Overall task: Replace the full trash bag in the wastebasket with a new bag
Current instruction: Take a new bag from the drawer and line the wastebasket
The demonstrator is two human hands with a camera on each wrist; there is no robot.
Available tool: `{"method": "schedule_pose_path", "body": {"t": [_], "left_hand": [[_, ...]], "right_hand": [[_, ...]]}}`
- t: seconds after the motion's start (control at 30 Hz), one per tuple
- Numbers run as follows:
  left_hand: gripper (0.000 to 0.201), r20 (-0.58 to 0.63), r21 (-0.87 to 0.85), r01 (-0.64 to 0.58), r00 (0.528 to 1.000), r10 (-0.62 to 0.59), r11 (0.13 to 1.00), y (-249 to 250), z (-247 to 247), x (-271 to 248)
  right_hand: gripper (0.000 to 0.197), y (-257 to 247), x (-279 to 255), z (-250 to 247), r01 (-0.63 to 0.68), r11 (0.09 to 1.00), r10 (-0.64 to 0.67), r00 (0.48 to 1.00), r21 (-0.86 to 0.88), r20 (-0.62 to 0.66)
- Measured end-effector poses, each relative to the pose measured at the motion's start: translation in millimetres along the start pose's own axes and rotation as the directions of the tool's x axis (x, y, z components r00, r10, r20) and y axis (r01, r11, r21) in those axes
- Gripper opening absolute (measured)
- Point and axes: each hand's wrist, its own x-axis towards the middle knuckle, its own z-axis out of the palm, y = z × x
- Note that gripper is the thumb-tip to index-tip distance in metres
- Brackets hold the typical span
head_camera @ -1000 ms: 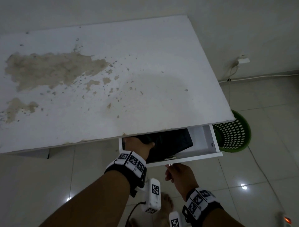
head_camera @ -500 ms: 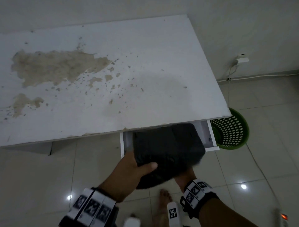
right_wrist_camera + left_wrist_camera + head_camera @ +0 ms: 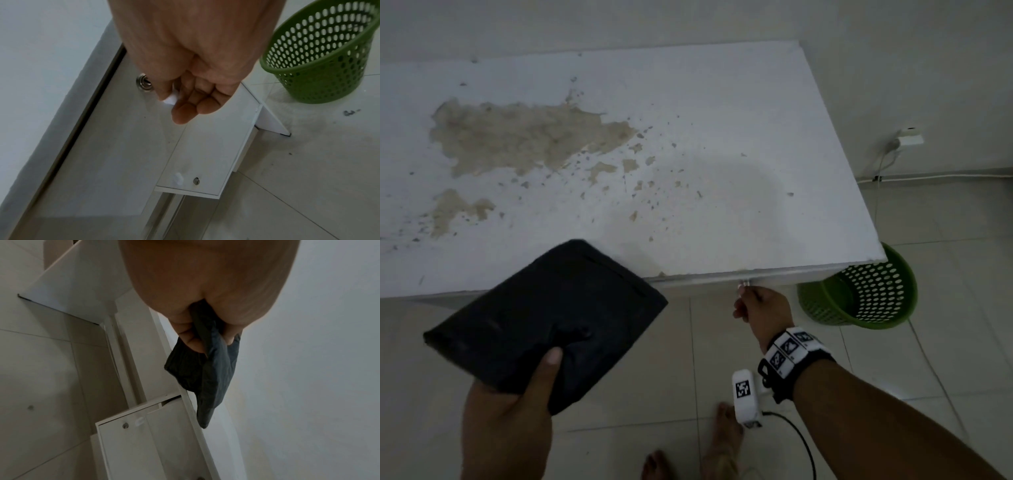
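A flat folded pack of black trash bags (image 3: 544, 315) is gripped at its near corner by my left hand (image 3: 517, 394), thumb on top, in front of the table's edge. The left wrist view shows the same black pack (image 3: 213, 374) pinched between my left hand's (image 3: 185, 337) fingers and thumb. My right hand (image 3: 753, 305) pinches the small white knob (image 3: 171, 98) of the drawer front (image 3: 127, 129), which sits flush under the tabletop. The green perforated wastebasket (image 3: 859, 294) stands on the floor right of the table, with no bag in it (image 3: 320, 53).
The white table (image 3: 688, 137) has a worn, stained top. A round metal lock (image 3: 144, 82) sits beside the knob. A plug in a wall socket (image 3: 909, 138) and a white cable (image 3: 945, 176) are behind the basket. My bare feet (image 3: 722, 435) stand on the tiled floor.
My left hand lifted the black bag pack out of the open drawer and swung it left and toward me. My right hand pushed the drawer in until it closed.
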Motion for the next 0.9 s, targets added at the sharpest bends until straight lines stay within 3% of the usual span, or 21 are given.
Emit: {"method": "schedule_pose_path", "body": {"t": [0.1, 0.23, 0.33, 0.4, 0.47, 0.53, 0.6, 0.67, 0.73, 0.77, 0.83, 0.9], "left_hand": [[0.039, 0.040, -0.071, -0.047, 0.998, 0.050, 0.996, 17, 10, 1], [0.027, 0.114, -0.142, -0.084, 0.988, 0.101, 0.986, 30, 23, 3], [0.028, 0.165, -0.203, -0.051, 0.983, 0.085, 0.978, 34, 30, 2], [0.030, 0.229, -0.249, -0.023, 0.970, 0.082, 0.968, 38, 32, 0], [0.032, 0.313, -0.260, -0.004, 0.946, 0.089, 0.966, 43, 33, -4], [0.037, 0.413, -0.265, 0.019, 0.906, 0.095, 0.964, 49, 35, -7], [0.039, 0.537, -0.254, 0.036, 0.837, 0.109, 0.967, 56, 37, -12], [0.036, 0.637, -0.208, 0.030, 0.763, 0.112, 0.978, 60, 40, -16], [0.034, 0.676, -0.152, -0.017, 0.728, 0.116, 0.988, 58, 43, -17], [0.032, 0.668, -0.125, -0.040, 0.736, 0.113, 0.991, 56, 46, -16], [0.032, 0.574, -0.045, -0.077, 0.814, 0.089, 0.996, 51, 52, -11], [0.033, 0.462, 0.041, -0.116, 0.883, 0.084, 0.992, 55, 54, -13]], "right_hand": [[0.027, -19, 12, 5, -0.015, 0.999, 0.014, 0.999, 0.035, 0.031], [0.028, -25, 23, 5, -0.032, 0.997, 0.035, 0.998, -0.064, 0.049], [0.023, -27, 15, 2, -0.162, 0.982, 0.153, 0.984, 0.098, 0.092], [0.033, -28, -3, -4, -0.256, 0.958, 0.239, 0.962, 0.131, 0.132], [0.055, -27, -27, -12, -0.308, 0.934, 0.259, 0.932, 0.179, 0.254], [0.072, -32, -57, -23, -0.348, 0.894, 0.179, 0.856, 0.283, 0.485], [0.066, -39, -84, -36, -0.361, 0.843, 0.056, 0.795, 0.399, 0.603], [0.053, -48, -104, -49, -0.321, 0.821, -0.036, 0.796, 0.472, 0.604], [0.046, -53, -116, -62, -0.233, 0.853, -0.083, 0.824, 0.468, 0.561], [0.041, -54, -120, -68, -0.158, 0.880, -0.105, 0.856, 0.448, 0.507], [0.032, -65, -130, -82, 0.047, 0.925, -0.185, 0.922, 0.376, 0.340], [0.024, -75, -144, -95, 0.238, 0.941, -0.280, 0.947, 0.240, 0.159]]}}
